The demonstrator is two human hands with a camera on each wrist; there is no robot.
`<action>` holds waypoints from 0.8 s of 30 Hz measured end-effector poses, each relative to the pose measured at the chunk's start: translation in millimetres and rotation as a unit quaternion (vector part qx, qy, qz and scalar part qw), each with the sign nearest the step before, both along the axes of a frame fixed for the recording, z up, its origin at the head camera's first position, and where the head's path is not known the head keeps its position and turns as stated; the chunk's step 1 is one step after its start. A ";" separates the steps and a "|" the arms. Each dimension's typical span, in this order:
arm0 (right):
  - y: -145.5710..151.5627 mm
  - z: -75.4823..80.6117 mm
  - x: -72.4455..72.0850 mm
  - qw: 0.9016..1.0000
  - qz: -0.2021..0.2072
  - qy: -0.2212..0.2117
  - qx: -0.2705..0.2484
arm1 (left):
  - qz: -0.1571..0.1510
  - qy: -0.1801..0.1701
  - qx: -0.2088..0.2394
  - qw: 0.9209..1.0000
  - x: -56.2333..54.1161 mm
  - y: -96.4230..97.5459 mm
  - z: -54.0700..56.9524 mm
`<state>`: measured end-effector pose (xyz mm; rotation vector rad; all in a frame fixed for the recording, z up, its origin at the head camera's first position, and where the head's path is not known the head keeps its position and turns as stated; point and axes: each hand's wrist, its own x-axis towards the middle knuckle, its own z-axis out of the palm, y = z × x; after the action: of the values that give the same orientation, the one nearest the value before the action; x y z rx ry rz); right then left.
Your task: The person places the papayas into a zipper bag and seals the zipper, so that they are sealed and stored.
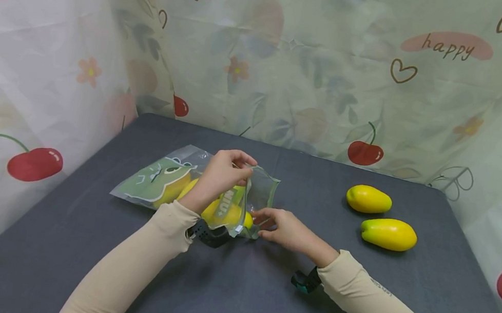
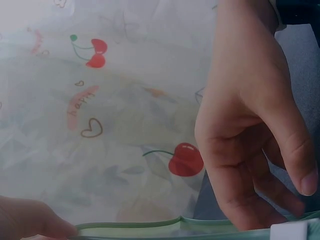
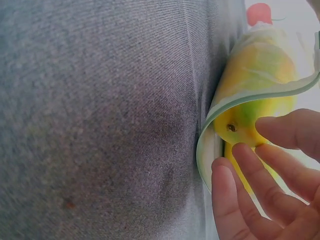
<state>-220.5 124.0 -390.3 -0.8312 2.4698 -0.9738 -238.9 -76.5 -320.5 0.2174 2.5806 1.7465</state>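
On a dark table, a clear bag of yellow fruit is pinched at the rim by the left hand, seemingly to spread its mouth, where the right hand's fingers are held apart, two loose fruits being set right of the bag

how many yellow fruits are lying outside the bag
2, side by side on the right in the head view: the farther fruit and the nearer fruit. The bag holds other yellow fruit, partly hidden and not counted.
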 end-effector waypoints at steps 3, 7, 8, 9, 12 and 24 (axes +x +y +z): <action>0.4 -0.8 -1.0 1.000 0.005 0.001 0.004 | 0.000 -0.001 0.000 1.000 -0.2 -0.1 -0.5; 0.3 -0.6 -1.5 1.000 0.003 -0.002 0.002 | 0.000 0.000 0.002 1.000 0.3 -0.2 -1.1; 0.4 -0.4 -1.6 1.000 0.002 -0.002 0.002 | 0.000 0.001 0.002 1.000 0.4 -0.3 -1.2; 0.4 -0.1 -1.4 1.000 0.001 -0.003 0.002 | 0.001 0.001 0.002 1.000 0.8 -0.4 -1.0; 1.1 0.6 -0.8 1.000 0.000 -0.007 0.000 | 0.002 0.000 0.006 1.000 1.2 -0.8 -1.2; 22.2 18.6 -0.9 0.999 -0.043 -0.011 -0.032 | 0.006 0.002 0.009 1.000 0.0 -1.2 -3.1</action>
<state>-221.4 146.2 -371.8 -0.7353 2.4846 -1.0915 -238.9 -77.7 -323.7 0.2069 2.5748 1.7747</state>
